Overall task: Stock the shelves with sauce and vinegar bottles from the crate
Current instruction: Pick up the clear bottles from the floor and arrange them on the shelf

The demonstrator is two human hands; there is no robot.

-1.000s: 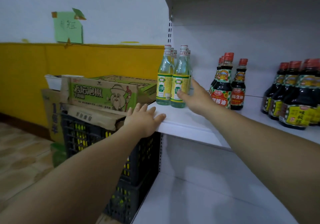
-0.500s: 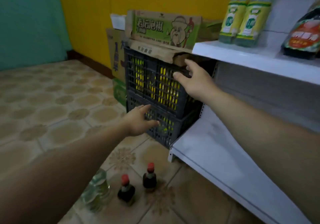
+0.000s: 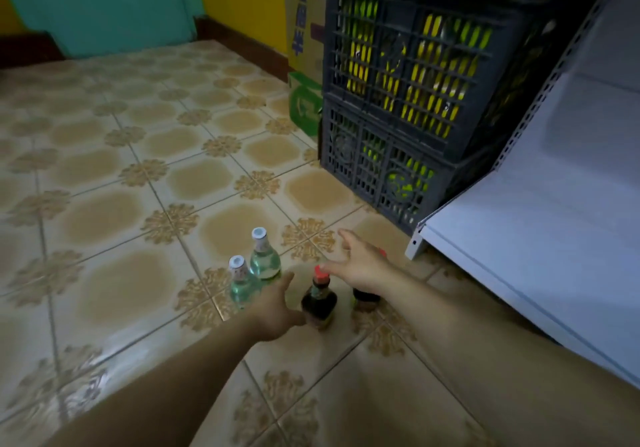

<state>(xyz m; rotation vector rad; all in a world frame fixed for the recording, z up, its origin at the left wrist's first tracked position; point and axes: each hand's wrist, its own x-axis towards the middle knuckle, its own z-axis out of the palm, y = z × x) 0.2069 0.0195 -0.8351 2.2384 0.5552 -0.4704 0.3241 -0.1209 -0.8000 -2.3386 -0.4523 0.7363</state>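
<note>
our hands are down by the floor now, not up at the crate (image 3: 398,100). we are at the pick-up step. four bottles stand on the tiles. our left hand (image 3: 277,304) has its fingers apart, between a clear bottle (image 3: 240,284) and a dark sauce bottle (image 3: 318,303). our right hand (image 3: 360,266) is spread wide over a second dark bottle (image 3: 365,299). next, we think, each hand must close round a bottle and lift it to the shelf (image 3: 519,256). the right hand hides most of its bottle. the labels are too blurry to read.
</note>
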